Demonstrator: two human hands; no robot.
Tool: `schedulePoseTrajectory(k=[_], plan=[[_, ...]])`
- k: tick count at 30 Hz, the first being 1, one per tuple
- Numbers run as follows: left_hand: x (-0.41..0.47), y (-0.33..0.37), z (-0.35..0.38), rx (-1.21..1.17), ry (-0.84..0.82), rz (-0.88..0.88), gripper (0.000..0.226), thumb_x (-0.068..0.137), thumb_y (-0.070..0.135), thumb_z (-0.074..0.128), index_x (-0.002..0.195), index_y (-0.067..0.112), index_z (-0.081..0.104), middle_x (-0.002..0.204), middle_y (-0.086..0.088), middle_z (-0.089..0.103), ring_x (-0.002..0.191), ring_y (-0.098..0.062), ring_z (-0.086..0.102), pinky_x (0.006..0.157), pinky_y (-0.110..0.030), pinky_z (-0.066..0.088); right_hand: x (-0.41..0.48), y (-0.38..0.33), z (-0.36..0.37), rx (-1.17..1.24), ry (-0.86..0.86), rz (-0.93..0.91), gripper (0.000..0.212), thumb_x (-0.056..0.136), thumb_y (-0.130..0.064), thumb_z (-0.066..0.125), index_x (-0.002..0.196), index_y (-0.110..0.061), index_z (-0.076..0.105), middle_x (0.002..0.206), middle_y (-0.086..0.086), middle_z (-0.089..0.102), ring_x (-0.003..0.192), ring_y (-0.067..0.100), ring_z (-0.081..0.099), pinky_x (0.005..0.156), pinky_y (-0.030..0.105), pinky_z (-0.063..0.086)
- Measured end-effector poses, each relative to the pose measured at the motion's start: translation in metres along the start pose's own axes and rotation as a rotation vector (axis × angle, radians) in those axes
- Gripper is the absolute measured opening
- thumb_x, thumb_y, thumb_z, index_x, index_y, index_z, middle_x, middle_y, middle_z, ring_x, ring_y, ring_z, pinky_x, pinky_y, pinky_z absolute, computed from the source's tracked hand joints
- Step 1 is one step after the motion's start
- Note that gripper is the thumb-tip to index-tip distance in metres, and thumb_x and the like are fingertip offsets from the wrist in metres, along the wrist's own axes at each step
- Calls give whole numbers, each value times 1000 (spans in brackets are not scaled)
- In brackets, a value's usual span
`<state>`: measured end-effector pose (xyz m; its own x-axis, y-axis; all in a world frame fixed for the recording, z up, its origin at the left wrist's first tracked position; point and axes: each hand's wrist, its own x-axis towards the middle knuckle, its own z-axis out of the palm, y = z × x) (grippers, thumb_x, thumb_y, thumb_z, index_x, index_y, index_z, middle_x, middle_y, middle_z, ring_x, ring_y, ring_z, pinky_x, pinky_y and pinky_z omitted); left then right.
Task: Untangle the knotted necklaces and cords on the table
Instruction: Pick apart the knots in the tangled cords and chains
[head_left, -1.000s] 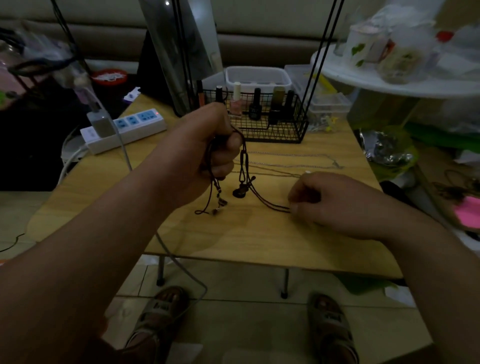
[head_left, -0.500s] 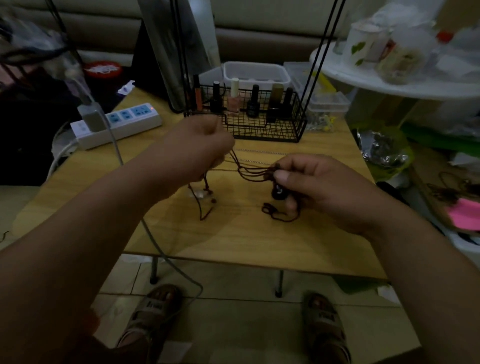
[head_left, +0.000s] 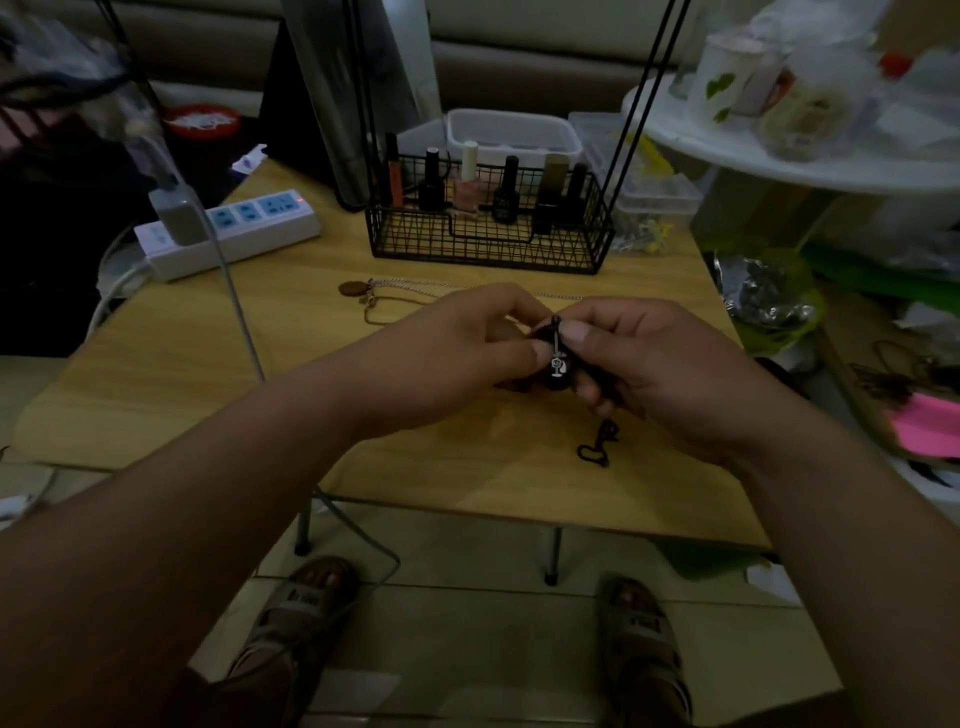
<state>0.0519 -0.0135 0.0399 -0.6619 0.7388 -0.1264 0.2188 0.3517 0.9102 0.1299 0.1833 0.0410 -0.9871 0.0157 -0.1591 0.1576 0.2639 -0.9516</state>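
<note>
Black pendant (head_left: 558, 368) pinched between left hand (head_left: 462, 353), right hand (head_left: 644, 369); cord (head_left: 597, 448) trailing below.

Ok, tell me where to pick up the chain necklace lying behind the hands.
Probably pinch the silver chain just right of its brown pendant, coming from above: that stretch lies flat and bare on the table, while farther right it is partly hidden.

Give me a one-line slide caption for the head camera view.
Left hand and right hand pinch a black pendant, its cord trailing onto the wooden table near a silver chain.
</note>
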Motion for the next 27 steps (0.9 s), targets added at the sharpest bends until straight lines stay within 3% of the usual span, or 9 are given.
schedulePoseTrajectory(k=[3,6,12,15,17,22,24,27], plan=[[2,-2,-1,23,53,-13,9,105,28,60,103,21,66,70,7,64,63,-12,58,59,-32,49,-1,-1,-1,-167,105,-24,20,105,-25,57,100,-17,74,75,-3,69,59,5,54,56,23,45],[5,-2,-8,131,132,-29,13,102,35,62,96,25,68,57,18,52,50,-1,42,48,-22,37,-1,0,-7,-253,195,-20,23,105,-34,58,94,-23,75,69,-7,65,55,2,47,60,28,39],[7,-2,-12,99,146,-7,13,98,35,67,94,24,73,58,19,55,48,3,43,46,-14,35,-2,-4,-12,-257,180,-39,28,101,-42,59,89,-22,76,51,-16,47,47,-1,41,56,26,34],[5,-1,-14,44,150,5,13,98,35,68,93,25,75,60,12,53,54,-17,39,47,-26,30,-4,-6,-14,-251,126,-86,14,99,-27,65,96,-17,75,49,-22,53,47,-7,50,50,9,36],[5,-2,-15,10,158,15,11,98,33,68,93,26,75,58,12,54,55,-22,34,48,-28,27,-4,-6,-14,-261,107,-113,7,95,-24,71,98,-21,77,52,-18,51,49,-3,46,50,9,35],[2,-2,-14,-32,172,42,13,100,27,67,96,16,70,62,8,62,52,-12,41,47,-25,33,-5,-4,-13,-288,120,-130,14,100,-24,65,102,-18,77,50,-27,55,52,-11,53,50,2,34],[0,-1,-14,-54,156,41,13,101,27,65,97,15,66,69,5,66,53,-12,41,46,-27,34,-6,-5,-12,-269,130,-107,18,102,-23,61,104,-13,76,48,-28,54,50,-11,53,51,5,34],[-1,0,-18,-22,152,50,12,102,30,64,100,19,66,74,3,68,57,-12,42,49,-29,35,-5,-3,-13,-221,156,-63,19,102,-25,61,95,-20,77,51,-19,50,46,-1,44,56,21,31]])
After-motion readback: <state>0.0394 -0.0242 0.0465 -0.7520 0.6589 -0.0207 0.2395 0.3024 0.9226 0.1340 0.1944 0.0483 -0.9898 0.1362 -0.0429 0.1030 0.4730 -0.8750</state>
